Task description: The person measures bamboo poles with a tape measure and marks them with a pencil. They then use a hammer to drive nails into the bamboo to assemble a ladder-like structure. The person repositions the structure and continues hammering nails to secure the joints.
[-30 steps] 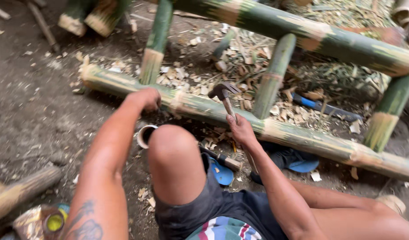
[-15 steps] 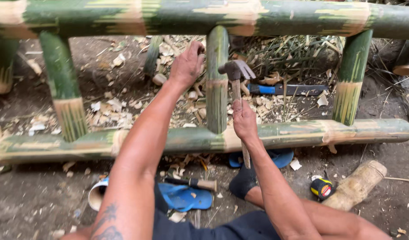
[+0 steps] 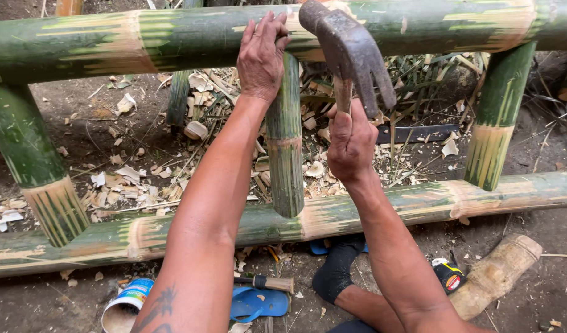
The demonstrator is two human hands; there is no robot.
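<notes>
Head view: right hand [image 3: 351, 143] grips hammer [image 3: 348, 46] beside bamboo post [image 3: 285, 142].

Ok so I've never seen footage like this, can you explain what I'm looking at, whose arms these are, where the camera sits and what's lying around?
The camera is worn on the person's head and looks down, so both bare arms are their own. The left hand rests on the top of a short upright green bamboo post, where it meets the long upper horizontal green bamboo pole. The right hand grips a dark metal claw hammer with a wooden handle, raised. On the dirt ground lie pale bamboo chips, a blue sandal, a black-and-yellow tape measure and a cut pale bamboo stub.
</notes>
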